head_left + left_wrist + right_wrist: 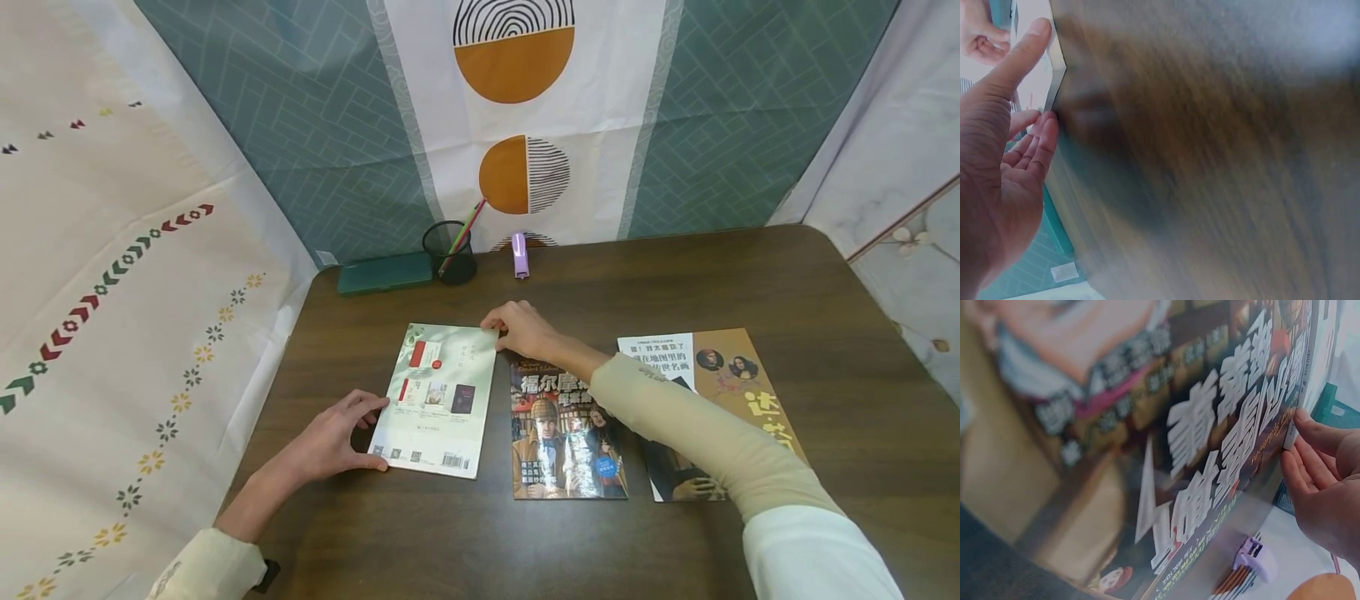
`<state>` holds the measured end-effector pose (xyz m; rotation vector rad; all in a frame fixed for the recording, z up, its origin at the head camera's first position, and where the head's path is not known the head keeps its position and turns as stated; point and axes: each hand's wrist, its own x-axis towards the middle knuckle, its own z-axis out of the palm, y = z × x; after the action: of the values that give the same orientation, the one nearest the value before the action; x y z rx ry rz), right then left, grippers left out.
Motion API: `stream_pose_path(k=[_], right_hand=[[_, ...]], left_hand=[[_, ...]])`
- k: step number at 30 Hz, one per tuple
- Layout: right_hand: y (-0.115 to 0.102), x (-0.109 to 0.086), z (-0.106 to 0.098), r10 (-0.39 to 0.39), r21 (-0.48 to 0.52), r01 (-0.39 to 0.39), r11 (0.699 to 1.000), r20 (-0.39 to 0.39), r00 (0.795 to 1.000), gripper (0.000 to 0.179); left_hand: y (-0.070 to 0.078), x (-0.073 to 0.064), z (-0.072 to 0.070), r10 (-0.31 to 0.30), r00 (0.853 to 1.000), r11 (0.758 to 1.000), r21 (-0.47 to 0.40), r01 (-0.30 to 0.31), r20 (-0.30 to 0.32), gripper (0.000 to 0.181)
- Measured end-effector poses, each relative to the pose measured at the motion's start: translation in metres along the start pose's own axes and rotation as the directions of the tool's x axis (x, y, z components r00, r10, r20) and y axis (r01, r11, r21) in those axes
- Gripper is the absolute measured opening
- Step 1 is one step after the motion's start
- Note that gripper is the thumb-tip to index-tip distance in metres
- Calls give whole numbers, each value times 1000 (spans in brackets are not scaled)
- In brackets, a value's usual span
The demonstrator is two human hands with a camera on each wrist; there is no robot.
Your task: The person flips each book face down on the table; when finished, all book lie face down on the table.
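Left hand (335,437): holding the white book (442,417) by its near left corner, between thumb and fingertips; uneven pressure here could skew it.
White book: on the table (420,550), just left of the magazine (551,458).
Right hand (528,330): pinching the book's far right corner; lifting by that alone could bend the cover.
Magazine: a rightward shove might make the white book overlap it.
Brown book (738,392): farthest right, partly hidden by the sleeve (693,433); a dragging forearm could nudge it.

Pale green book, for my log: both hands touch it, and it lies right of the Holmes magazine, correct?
No: the head view shows the pale green book left of the Holmes magazine. Left hand and right hand do touch it.
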<state>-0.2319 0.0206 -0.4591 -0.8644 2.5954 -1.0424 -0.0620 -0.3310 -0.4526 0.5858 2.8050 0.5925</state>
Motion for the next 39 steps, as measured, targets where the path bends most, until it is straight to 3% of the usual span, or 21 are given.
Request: stream_pose_path(k=[29, 39], right_hand=[[-4, 2, 2, -48, 40, 47, 998, 38, 998, 42], [-4, 1, 2, -45, 37, 43, 998, 43, 998, 41]], left_hand=[[16, -12, 12, 81, 995, 992, 101, -75, -57, 88], [19, -11, 11, 55, 998, 993, 102, -53, -22, 90]])
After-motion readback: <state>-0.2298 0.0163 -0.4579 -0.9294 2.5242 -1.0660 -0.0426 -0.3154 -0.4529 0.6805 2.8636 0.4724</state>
